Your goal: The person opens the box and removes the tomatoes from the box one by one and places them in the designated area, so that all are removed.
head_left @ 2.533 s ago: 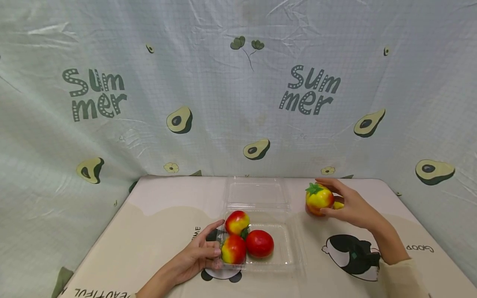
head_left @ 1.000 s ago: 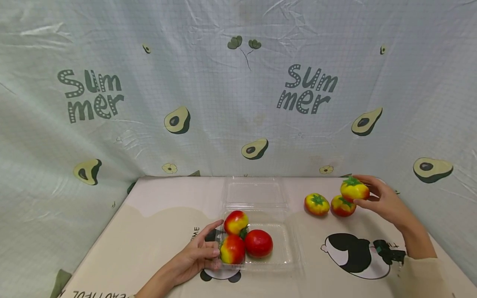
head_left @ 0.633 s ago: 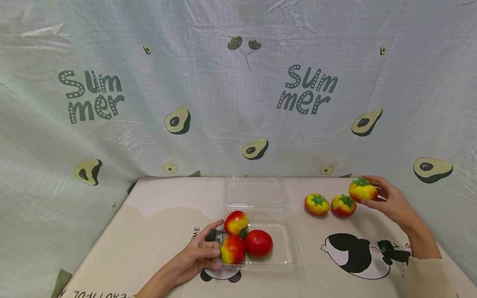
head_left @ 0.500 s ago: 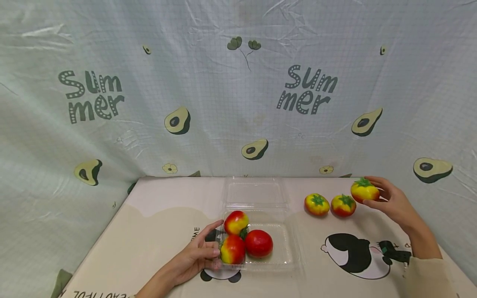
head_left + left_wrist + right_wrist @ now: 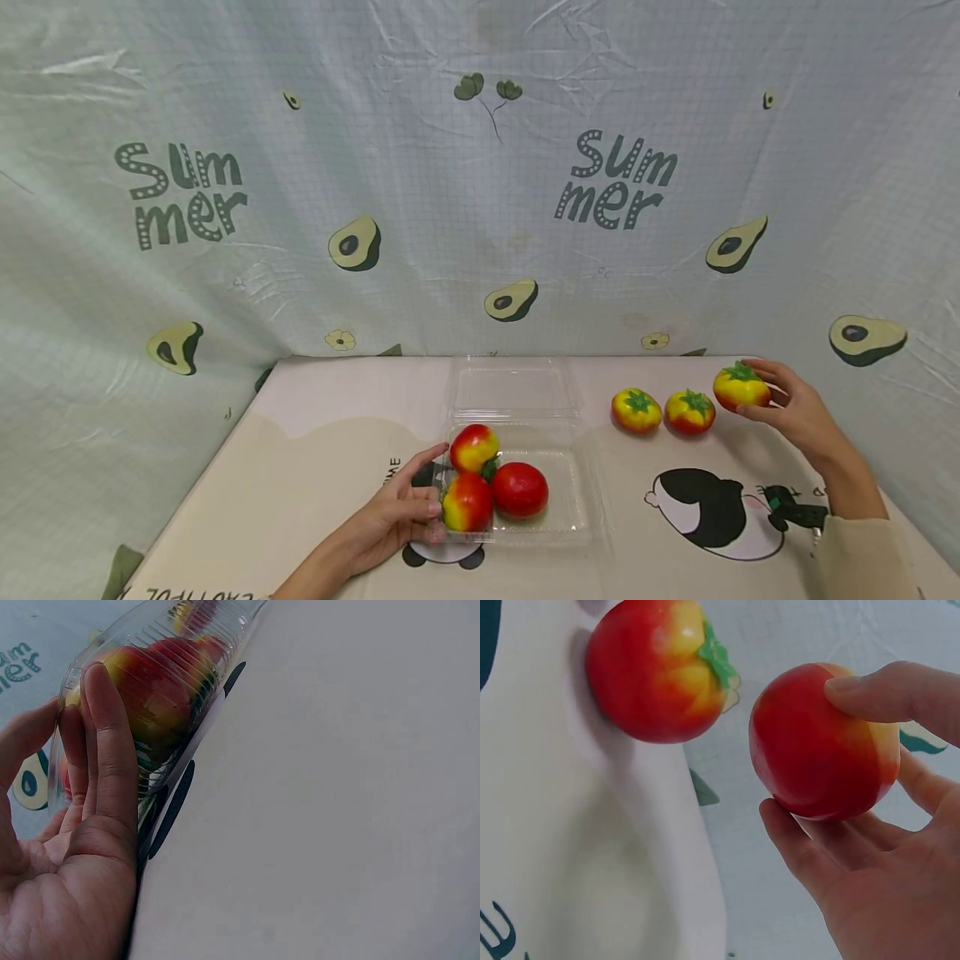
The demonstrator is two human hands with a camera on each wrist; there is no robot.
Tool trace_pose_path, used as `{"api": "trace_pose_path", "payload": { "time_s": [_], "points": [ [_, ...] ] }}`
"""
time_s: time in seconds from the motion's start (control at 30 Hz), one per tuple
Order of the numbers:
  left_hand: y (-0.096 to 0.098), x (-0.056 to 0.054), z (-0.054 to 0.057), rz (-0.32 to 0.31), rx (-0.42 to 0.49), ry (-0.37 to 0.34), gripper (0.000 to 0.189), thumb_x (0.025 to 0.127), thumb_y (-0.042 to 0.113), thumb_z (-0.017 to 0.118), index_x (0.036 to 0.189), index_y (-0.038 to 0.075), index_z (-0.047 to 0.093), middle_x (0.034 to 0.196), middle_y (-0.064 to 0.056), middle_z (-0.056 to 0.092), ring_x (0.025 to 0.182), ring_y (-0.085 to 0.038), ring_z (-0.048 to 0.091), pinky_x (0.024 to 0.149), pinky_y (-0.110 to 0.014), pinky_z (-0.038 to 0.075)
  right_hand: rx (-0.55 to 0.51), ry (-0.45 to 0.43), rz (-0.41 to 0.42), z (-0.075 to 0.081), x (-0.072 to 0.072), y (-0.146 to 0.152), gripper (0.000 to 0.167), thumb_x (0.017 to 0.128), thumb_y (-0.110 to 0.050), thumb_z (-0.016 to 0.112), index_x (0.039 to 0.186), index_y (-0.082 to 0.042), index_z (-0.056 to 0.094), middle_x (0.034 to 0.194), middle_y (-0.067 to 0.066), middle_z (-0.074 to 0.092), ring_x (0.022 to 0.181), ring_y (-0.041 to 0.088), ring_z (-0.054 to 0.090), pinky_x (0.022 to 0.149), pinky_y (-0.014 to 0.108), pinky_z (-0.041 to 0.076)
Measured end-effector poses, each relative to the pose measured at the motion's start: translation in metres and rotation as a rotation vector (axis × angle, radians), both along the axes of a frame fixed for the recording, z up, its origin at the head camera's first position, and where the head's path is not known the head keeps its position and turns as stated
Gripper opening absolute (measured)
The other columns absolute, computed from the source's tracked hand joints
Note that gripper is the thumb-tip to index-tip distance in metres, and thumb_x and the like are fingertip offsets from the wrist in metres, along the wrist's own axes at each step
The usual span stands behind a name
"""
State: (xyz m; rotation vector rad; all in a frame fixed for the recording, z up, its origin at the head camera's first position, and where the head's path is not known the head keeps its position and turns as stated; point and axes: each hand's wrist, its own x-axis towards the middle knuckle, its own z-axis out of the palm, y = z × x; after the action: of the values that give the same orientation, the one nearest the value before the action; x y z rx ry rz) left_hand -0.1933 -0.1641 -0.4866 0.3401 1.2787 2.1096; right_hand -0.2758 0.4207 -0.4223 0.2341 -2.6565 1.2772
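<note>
one fruit [image 5: 741, 390] clamped by fingers of your right hand [image 5: 798, 412]
your left hand [image 5: 396, 515] rests, fingers straight, against the box [image 5: 566, 496]

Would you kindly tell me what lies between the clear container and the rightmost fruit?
In the head view, two green-topped fruits sit side by side on the table there.

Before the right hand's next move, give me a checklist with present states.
1. Right hand gripping the held fruit: ok.
2. Grip firmness: cannot tell.
3. Held fruit apart from the neighbouring fruit: ok, gap in right wrist view.
4. Left hand at the container: ok, touching its left side.
5. Lid open: ok, folded back.
6. Container space: ok, bare area right of the all-red fruit.
</note>
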Motion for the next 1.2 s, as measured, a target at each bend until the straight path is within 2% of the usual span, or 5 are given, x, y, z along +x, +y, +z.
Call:
{"api": "trace_pose_path", "payload": {
  "time_s": [0.1,0.33,0.43,0.57,1.2],
  "points": [
    [0.000,0.000,0.000,0.001,0.006,0.005,0.090,0.099,-0.001,0.057,0.166,0.021,0.000,0.087,0.002,0.065,0.076,-0.014,0.076,0.080,-0.028,0.064,0.003,-0.006,-0.006,-0.003,0.000,0.002,0.073,0.095,-0.014,0.073,0.158,-0.010,0.036,0.147,0.033,0.035,0.108,-0.005,0.045,0.081,-0.001,0.043],
    [0.000,0.001,0.000,0.004,0.006,0.004,0.090,0.099,-0.001,0.057,0.166,0.020,-0.001,0.086,0.002,0.065,0.075,-0.014,0.076,0.080,-0.028,0.064,0.005,-0.043,-0.038,-0.013,-0.002,0.004,0.076,0.095,-0.011,0.071,0.159,-0.005,0.030,0.153,0.038,0.030,0.125,0.050,0.043,0.078,-0.001,0.040],
    [0.000,0.001,0.000,0.004,0.005,0.008,0.091,0.099,-0.001,0.057,0.166,0.020,-0.001,0.086,0.002,0.065,0.075,-0.014,0.076,0.079,-0.027,0.064,-0.011,-0.068,-0.050,-0.016,-0.003,0.004,0.079,0.095,-0.010,0.070,0.160,-0.003,0.026,0.156,0.040,0.025,0.132,0.060,0.036,0.105,0.027,0.053],
    [-0.001,0.001,0.001,0.002,0.005,0.011,0.091,0.099,0.000,0.057,0.166,0.020,0.000,0.086,0.003,0.065,0.076,-0.014,0.076,0.080,-0.028,0.064,-0.018,-0.085,-0.080,-0.021,-0.006,0.002,0.079,0.093,-0.004,0.068,0.158,0.003,0.024,0.158,0.041,0.022,0.137,0.062,0.027,0.112,0.080,0.028],
    [-0.001,-0.001,0.000,-0.012,0.013,0.005,0.090,0.099,-0.002,0.056,0.165,0.021,-0.001,0.086,0.002,0.067,0.075,-0.014,0.075,0.079,-0.026,0.064,-0.048,-0.223,-0.075,-0.037,-0.011,0.009,0.093,0.089,0.001,0.068,0.160,0.004,0.009,0.158,0.047,0.005,0.138,0.072,0.017,0.112,0.084,0.017]
  ]
}}
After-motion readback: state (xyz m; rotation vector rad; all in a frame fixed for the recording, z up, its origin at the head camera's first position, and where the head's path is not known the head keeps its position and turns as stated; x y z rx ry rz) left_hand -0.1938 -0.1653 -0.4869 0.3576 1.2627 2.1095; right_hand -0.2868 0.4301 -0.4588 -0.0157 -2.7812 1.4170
